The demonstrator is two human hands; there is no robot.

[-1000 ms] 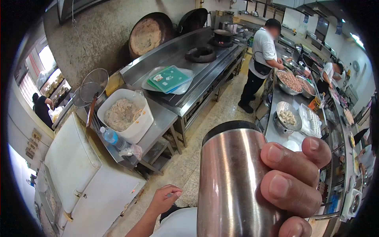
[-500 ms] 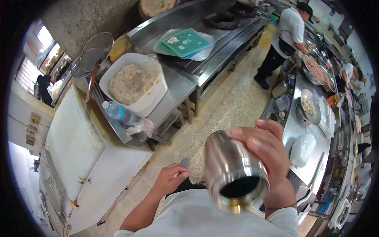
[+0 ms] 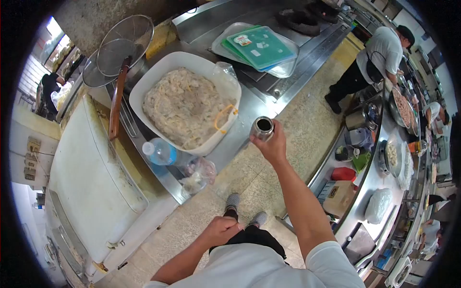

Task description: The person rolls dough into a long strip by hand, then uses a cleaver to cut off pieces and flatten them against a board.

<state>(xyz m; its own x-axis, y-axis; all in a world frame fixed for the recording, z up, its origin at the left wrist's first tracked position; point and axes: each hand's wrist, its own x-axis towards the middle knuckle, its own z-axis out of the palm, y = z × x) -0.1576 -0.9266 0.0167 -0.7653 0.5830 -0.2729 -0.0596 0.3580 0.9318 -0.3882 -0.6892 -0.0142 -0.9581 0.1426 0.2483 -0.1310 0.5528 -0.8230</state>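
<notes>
My right hand (image 3: 274, 145) is wrapped round a metal cup (image 3: 262, 128), held out over the floor near the edge of the steel table (image 3: 249, 113). The cup's dark opening faces up. My left hand (image 3: 222, 231) hangs low by my waist with its fingers curled in; whether anything is inside cannot be seen. A white tub (image 3: 137, 96) of pale, wet food stands on the table to the left of the cup. In front of the tub lie a plastic bottle (image 3: 165, 154) and a plastic bag (image 3: 199, 176).
Green boards (image 3: 264, 47) lie on a tray at the back. A strainer (image 3: 126, 45) with a wooden handle is beside the tub, and a white chest (image 3: 91, 187) is at left. A co-worker (image 3: 379, 57) stands at the right counter (image 3: 372, 180), which holds bowls of food.
The cup in my right hand has gone from close before the camera, tipped over, to farther out and upright. The view has tilted down, showing my feet. My left hand stays low.
</notes>
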